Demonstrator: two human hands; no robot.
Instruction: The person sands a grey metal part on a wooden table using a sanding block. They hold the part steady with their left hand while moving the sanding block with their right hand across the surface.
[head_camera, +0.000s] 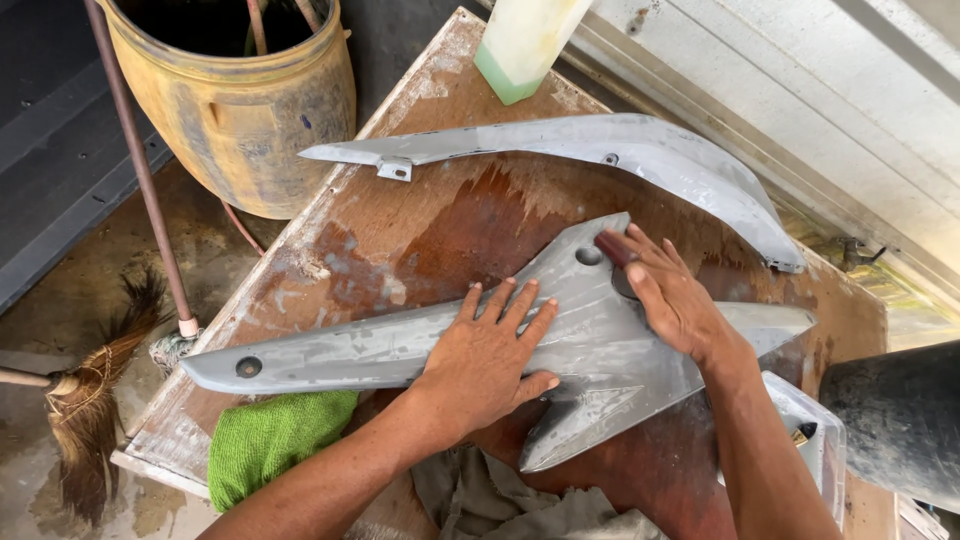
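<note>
Left hand (490, 355) flat, fingers spread, pinning grey fairing panel (420, 345) mid-board (400, 240). Right hand (670, 295) gripping dark sanding block (612, 247), rubbing near panel hole. Sanding under way. Second panel (620, 150) at far edge.

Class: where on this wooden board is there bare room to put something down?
Bare board lies between the far grey panel and the near grey panel. The front edge is crowded: green cloth, grey rag, both hands.

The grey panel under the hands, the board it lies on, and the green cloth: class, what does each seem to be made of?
Grey panel: probably moulded plastic, matt and scuffed; thin curved shell with holes. Board: wood, likely plywood, its reddish coat worn to pale patches. Green cloth: looped textile, perhaps microfibre.
</note>
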